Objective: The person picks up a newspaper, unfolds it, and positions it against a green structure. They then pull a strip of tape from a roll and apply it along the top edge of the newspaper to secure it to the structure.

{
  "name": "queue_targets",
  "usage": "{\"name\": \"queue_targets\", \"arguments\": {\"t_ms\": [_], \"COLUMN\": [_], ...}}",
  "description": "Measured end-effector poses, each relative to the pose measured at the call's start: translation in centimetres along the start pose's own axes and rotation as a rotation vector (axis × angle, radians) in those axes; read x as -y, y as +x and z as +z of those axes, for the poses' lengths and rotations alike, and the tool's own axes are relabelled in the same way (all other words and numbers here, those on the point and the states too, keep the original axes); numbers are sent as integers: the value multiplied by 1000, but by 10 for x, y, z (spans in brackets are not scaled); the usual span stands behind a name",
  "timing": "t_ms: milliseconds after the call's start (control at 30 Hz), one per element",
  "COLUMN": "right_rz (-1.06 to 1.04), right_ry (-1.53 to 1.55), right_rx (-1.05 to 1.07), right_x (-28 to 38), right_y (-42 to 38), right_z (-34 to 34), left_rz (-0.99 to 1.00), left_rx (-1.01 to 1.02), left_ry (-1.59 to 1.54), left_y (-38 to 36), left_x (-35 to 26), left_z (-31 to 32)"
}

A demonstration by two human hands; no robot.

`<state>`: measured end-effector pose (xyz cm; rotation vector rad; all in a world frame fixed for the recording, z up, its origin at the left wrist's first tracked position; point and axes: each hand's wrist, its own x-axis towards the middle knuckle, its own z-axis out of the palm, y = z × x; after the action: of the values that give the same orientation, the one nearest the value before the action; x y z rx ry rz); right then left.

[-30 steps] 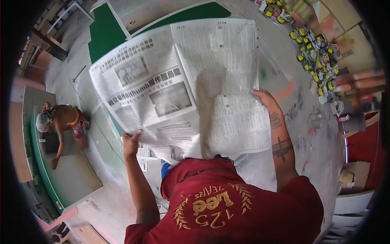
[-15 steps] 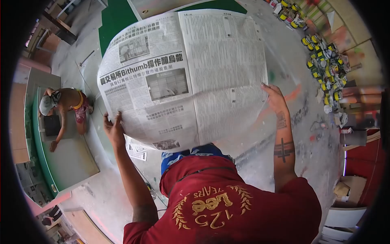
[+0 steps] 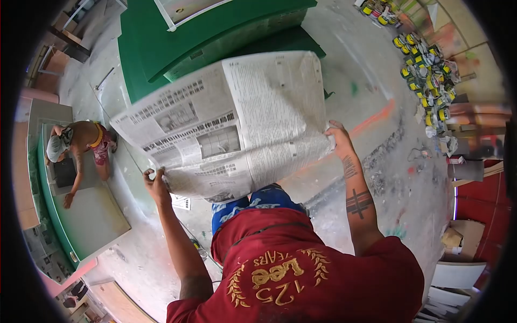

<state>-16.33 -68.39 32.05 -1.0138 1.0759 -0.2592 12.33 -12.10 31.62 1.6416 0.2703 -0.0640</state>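
A wide newspaper sheet (image 3: 269,118) is spread out in front of me, printed side facing me, its upper edge tilted away. My left hand (image 3: 156,183) pinches its lower left edge between thumb and fingers. At the right edge my right hand (image 3: 338,139) grips the paper, with part of the fingers hidden behind it. Past the sheet's top edge stands a large green cabinet-like piece (image 3: 226,48). The newspaper overlaps the lower part of it in view.
A co-worker (image 3: 83,142) crouches at left, one arm stretched over a green-edged panel (image 3: 94,215). Several paint cans (image 3: 423,75) crowd the right wall. A white frame (image 3: 186,12) rests on the green piece. A thin cord (image 3: 189,234) runs over the stained floor (image 3: 344,199).
Both my hands have lowered the newspaper toward me, and it now tilts and bends more. More of the green piece shows beyond it. The co-worker has hardly moved.
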Motion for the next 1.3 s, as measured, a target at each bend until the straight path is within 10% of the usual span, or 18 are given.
{"name": "queue_targets", "arguments": {"t_ms": [333,600,867,933,1167,1300], "right_rz": [84,-433,-529,-660,-1005,-679], "right_ry": [-148,-237,-748,-805,-709,-780], "right_rx": [-109,182,336,201,116,78], "right_x": [-48,-12,18,18,41,65], "right_y": [21,-14,-11,-2,13,15], "right_z": [-17,-12,-29,-23,26,38], "left_rz": [-39,173,40,484,212,192], "left_rx": [61,358,222,124,202,173], "left_ry": [142,286,537,824,174,151], "left_y": [-19,-25,-25,-17,6,34], "left_x": [-1,-14,-31,-26,-38,-39], "left_z": [4,-15,-18,-28,-15,-2]}}
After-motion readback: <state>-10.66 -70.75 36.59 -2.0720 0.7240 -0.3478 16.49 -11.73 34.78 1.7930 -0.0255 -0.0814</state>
